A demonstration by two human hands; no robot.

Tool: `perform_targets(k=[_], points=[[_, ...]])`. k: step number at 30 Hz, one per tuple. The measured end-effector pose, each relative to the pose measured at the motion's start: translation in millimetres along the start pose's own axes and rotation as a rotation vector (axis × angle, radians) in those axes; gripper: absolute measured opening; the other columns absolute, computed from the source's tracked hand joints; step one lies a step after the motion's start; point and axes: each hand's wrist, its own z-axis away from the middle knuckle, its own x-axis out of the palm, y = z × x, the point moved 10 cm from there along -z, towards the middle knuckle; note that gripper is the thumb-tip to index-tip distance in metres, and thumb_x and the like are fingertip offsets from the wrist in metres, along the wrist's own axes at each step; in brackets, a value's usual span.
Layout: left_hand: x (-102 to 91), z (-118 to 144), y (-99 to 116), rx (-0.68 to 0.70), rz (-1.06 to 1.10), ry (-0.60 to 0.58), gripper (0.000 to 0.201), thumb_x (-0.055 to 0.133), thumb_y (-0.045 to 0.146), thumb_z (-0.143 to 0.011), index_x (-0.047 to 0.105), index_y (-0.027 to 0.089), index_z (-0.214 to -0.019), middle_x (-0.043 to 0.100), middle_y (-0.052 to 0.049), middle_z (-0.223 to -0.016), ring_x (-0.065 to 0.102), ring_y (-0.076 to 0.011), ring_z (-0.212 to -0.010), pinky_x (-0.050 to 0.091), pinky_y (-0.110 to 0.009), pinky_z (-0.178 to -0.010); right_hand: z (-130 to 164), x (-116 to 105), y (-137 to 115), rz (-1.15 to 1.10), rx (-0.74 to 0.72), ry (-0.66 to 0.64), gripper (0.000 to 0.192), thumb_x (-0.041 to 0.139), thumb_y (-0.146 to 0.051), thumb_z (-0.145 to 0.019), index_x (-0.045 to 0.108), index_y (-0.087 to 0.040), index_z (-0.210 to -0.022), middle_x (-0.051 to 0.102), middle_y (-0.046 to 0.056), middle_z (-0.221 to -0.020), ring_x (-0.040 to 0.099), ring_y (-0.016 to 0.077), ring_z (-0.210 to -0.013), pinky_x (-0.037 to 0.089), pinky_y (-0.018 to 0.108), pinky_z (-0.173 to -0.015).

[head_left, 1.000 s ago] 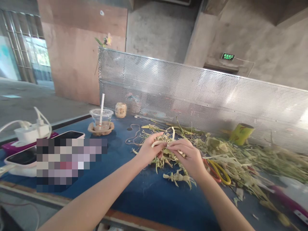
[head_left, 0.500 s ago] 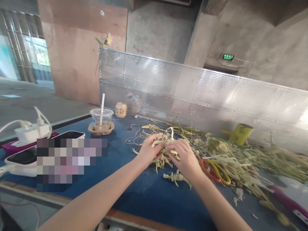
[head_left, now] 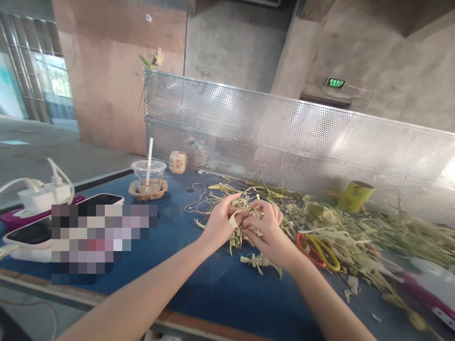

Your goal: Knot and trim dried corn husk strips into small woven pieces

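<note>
- Left hand (head_left: 219, 225) and right hand (head_left: 267, 232) met over the blue bench (head_left: 220, 289), fingertips touching, above the near edge of the dry leaf pile (head_left: 320, 222).
- Left fingers were clenched on a pale leaf strip (head_left: 234, 219), which looped around 1 finger.
- Right fingers curled in on the same strip; cannot tell how much of it they pinched.
- A small knotted leaf piece (head_left: 261, 262) lay on the bench just below the right hand, apart from it.
- Scissors (head_left: 316, 248) with 1 red and 1 yellow handle lay just right of the right hand, partly on the pile.
- A plastic cup (head_left: 148, 174) with a straw stood far left of the pile, a small jar (head_left: 177, 162) beside it.
- A yellow-green tube (head_left: 355, 196) leaned at the perforated metal screen (head_left: 284, 137) behind the pile.
- Phones (head_left: 31, 234) and a charger (head_left: 42, 196) sat at the bench's left end.
</note>
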Motion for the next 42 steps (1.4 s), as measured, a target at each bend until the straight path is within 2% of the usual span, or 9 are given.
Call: perform_targets(k=[3,7,14,25,28,34,37,40,42], points=[[1.6,-1,-1,-0.019,0.004,-0.019,0.054,0.052,0.026,-0.076,0.036,0.019,-0.126,0.065,-0.005,-0.078,0.059,-0.0197,-0.071,0.044,-0.032,-0.06,1,-1,9,-0.001,0.066,0.016,0.012,0.05,-0.027,-0.081,0.062,-0.027,-0.079,0.027,0.004,-0.127,0.032,0.0278,-0.107,0.03,0.05,-0.085],[2.5,-1,3,-0.005,0.014,-0.064,0.058,0.052,0.033,-0.078,0.03,0.021,-0.131,0.065,-0.007,-0.083,0.054,-0.0155,-0.06,0.04,-0.029,-0.054,1,-9,18,-0.029,0.109,0.149,0.016,0.047,-0.025,-0.083,0.063,-0.026,-0.081,0.025,0.005,-0.129,0.036,0.0268,-0.106,0.033,0.052,-0.086],[-4.5,-2,6,-0.051,0.114,-0.023,0.054,0.055,0.035,-0.077,0.037,0.023,-0.127,0.062,-0.003,-0.076,0.046,-0.0106,-0.048,0.04,-0.028,-0.053,0,-22,11,-0.185,-0.013,0.259,0.009,0.051,-0.022,-0.08,0.06,-0.023,-0.08,0.028,0.007,-0.128,0.042,0.0238,-0.106,0.041,0.047,-0.086],[-0.7,-1,4,-0.064,0.203,-0.066,0.055,0.055,0.035,-0.078,0.036,0.027,-0.128,0.064,-0.007,-0.094,0.046,-0.0093,-0.048,0.04,-0.029,-0.052,0,-22,13,-0.184,-0.019,0.236,0.005,0.053,-0.021,-0.079,0.059,-0.021,-0.079,0.028,0.007,-0.128,0.039,0.0239,-0.111,0.042,0.044,-0.089],[6.4,0,10,-0.046,0.276,-0.124,0.062,0.058,0.029,-0.076,0.031,0.025,-0.131,0.064,-0.008,-0.098,0.045,-0.0084,-0.049,0.04,-0.028,-0.052,0,-22,15,-0.195,-0.008,0.239,0.009,0.051,-0.019,-0.08,0.059,-0.022,-0.081,0.027,0.007,-0.128,0.041,0.0226,-0.108,0.043,0.044,-0.088],[17.3,4,19,-0.022,0.405,-0.209,0.084,0.066,0.017,-0.068,0.019,0.026,-0.136,0.06,-0.01,-0.108,0.056,-0.0178,-0.081,0.045,-0.028,-0.064,0,-23,27,-0.354,0.092,0.252,0.007,0.049,-0.018,-0.081,0.056,-0.02,-0.078,0.031,0.009,-0.125,0.05,0.0198,-0.098,0.05,0.042,-0.078],[15.8,4,22,0.01,0.412,-0.205,0.086,0.066,0.017,-0.068,0.016,0.028,-0.137,0.062,-0.01,-0.104,0.056,-0.0138,-0.068,0.044,-0.027,-0.058,-1,-20,27,-0.481,0.111,0.236,0.008,0.048,-0.018,-0.081,0.056,-0.021,-0.079,0.033,0.009,-0.124,0.053,0.0188,-0.096,0.053,0.035,-0.072],[12.0,1,22,0.024,0.395,-0.174,0.085,0.065,0.018,-0.07,0.014,0.028,-0.137,0.064,-0.009,-0.1,0.049,-0.008,-0.053,0.04,-0.025,-0.051,0,-17,28,-0.65,0.134,0.255,0.016,0.049,-0.018,-0.081,0.054,-0.024,-0.094,0.036,0.008,-0.124,0.054,0.0184,-0.099,0.054,0.031,-0.07],[8.2,0,19,0.009,0.388,-0.132,0.085,0.064,0.017,-0.07,0.014,0.028,-0.138,0.065,-0.01,-0.099,0.045,-0.0059,-0.048,0.038,-0.024,-0.047,0,-15,30,-0.763,0.155,0.274,0.043,0.051,-0.018,-0.08,0.037,-0.031,-0.119,0.04,0.009,-0.124,0.057,0.0171,-0.094,0.055,0.032,-0.073]])
